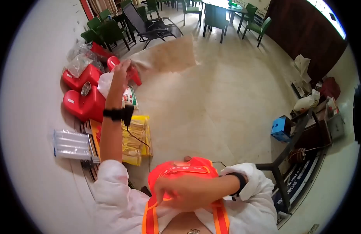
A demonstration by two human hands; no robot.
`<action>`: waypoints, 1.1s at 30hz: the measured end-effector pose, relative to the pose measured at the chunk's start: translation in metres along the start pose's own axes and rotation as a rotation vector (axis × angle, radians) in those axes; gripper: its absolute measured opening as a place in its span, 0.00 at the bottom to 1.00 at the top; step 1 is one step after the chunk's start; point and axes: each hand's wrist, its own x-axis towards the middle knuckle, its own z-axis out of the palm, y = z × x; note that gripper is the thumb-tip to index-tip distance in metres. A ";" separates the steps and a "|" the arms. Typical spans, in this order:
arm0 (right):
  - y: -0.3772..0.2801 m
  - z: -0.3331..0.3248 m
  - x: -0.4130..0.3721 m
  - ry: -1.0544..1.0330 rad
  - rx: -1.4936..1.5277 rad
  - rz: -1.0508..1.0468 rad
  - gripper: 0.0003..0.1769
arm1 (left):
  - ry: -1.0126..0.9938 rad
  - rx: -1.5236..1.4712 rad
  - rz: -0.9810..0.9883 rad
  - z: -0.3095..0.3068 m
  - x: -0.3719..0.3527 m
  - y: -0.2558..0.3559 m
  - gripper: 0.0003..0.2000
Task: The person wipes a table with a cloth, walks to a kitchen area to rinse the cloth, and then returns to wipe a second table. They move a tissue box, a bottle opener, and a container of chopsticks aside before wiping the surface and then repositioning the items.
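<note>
My left hand [124, 74] reaches far forward on the left, with a wired black band on its forearm. Its fingers appear closed at the near corner of a thin brown sheet [166, 56], which stretches out to the right above the floor and is blurred; cloth or paper, I cannot make out which. In front of my chest, my right hand [184, 191] crosses over a red apron [180, 168] with orange straps. Motion smears its bent fingers, and nothing shows clearly in them.
Red plastic stools [85, 103], plastic bags and yellow packs [135, 140] line the left wall. A black reclining chair [151, 25] and green chairs [215, 17] stand ahead. To the right are a blue box [281, 128] and a dark metal frame [279, 175].
</note>
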 end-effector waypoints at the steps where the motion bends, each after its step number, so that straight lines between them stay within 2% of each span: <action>1: 0.010 -0.034 0.012 0.112 -0.029 -0.045 0.11 | -0.022 0.005 0.036 0.015 -0.003 0.008 0.08; 2: 0.023 -0.070 0.027 0.221 -0.065 -0.087 0.11 | -0.044 0.003 0.077 0.027 -0.006 0.012 0.08; 4: 0.056 -0.142 0.066 0.528 -0.249 0.181 0.12 | -0.037 0.015 0.137 0.036 0.009 0.000 0.09; 6: 0.111 -0.216 0.108 0.718 -0.325 0.075 0.20 | -0.070 0.137 0.194 0.041 0.027 -0.015 0.09; 7: 0.134 -0.249 0.128 0.709 -0.330 0.078 0.20 | -0.055 0.168 0.110 0.044 0.041 -0.029 0.08; 8: 0.154 -0.280 0.148 0.710 -0.304 0.119 0.26 | -0.043 0.201 0.025 0.049 0.054 -0.042 0.07; 9: 0.173 -0.307 0.166 0.715 -0.275 0.160 0.32 | 0.004 -0.041 -0.099 0.064 0.067 -0.059 0.06; 10: 0.192 -0.332 0.183 0.715 -0.279 0.155 0.32 | 0.048 -0.284 -0.213 0.075 0.084 -0.077 0.06; 12: 0.222 -0.374 0.212 0.466 -0.102 0.156 0.42 | -0.307 -0.197 -0.350 0.068 0.120 -0.112 0.07; 13: 0.223 -0.396 0.225 0.367 -0.001 0.228 0.42 | -0.348 -0.154 -0.343 0.084 0.141 -0.112 0.07; 15: 0.272 -0.435 0.251 0.377 -0.084 -0.240 0.34 | -0.390 -0.114 -0.329 0.103 0.196 -0.115 0.08; 16: 0.277 -0.460 0.258 0.371 -0.097 -0.240 0.34 | -0.527 -0.073 -0.313 0.108 0.230 -0.124 0.09; 17: 0.282 -0.481 0.261 0.342 0.001 -0.077 0.28 | -0.662 -0.030 -0.307 0.114 0.258 -0.131 0.10; 18: 0.286 -0.501 0.262 0.318 0.109 0.090 0.22 | -0.663 -0.037 -0.320 0.123 0.284 -0.134 0.10; 19: 0.289 -0.520 0.263 0.324 0.118 0.102 0.22 | -0.702 -0.020 -0.297 0.132 0.310 -0.138 0.11; 21: 0.293 -0.563 0.264 0.562 0.112 0.244 0.15 | -0.743 -0.008 -0.287 0.156 0.363 -0.144 0.12; 22: 0.299 -0.591 0.264 0.567 0.116 0.245 0.15 | -0.771 0.200 -0.296 0.170 0.392 -0.143 0.10; 23: 0.305 -0.617 0.261 0.634 -0.007 0.296 0.13 | -0.794 0.410 -0.299 0.183 0.417 -0.147 0.10; 24: 0.312 -0.646 0.259 0.697 -0.134 0.344 0.11 | -0.795 0.415 -0.298 0.199 0.438 -0.158 0.10; 25: 0.323 -0.676 0.261 0.818 -0.056 0.324 0.10 | -0.672 0.527 -0.120 0.217 0.456 -0.173 0.12; 26: 0.334 -0.706 0.261 0.813 -0.060 0.320 0.10 | -0.540 0.630 0.058 0.238 0.475 -0.182 0.16; 27: 0.347 -0.743 0.261 0.889 -0.071 0.298 0.12 | -0.529 0.676 0.023 0.259 0.495 -0.186 0.26; 28: 0.364 -0.783 0.261 0.963 -0.086 0.270 0.14 | -0.514 0.673 0.035 0.280 0.520 -0.197 0.26; 29: 0.380 -0.823 0.268 0.995 0.043 0.171 0.14 | -0.573 0.708 0.131 0.299 0.543 -0.207 0.25; 30: 0.391 -0.858 0.271 0.984 0.036 0.168 0.14 | -0.630 0.743 0.226 0.321 0.565 -0.217 0.24; 31: 0.374 -0.892 0.286 1.083 0.081 0.373 0.15 | -0.679 0.756 0.353 0.342 0.588 -0.246 0.19; 32: 0.363 -0.930 0.298 1.177 0.117 0.576 0.17 | -0.664 0.755 0.356 0.365 0.608 -0.258 0.19; 33: 0.388 -0.974 0.305 1.081 0.076 0.666 0.20 | -0.781 0.691 0.369 0.387 0.630 -0.268 0.16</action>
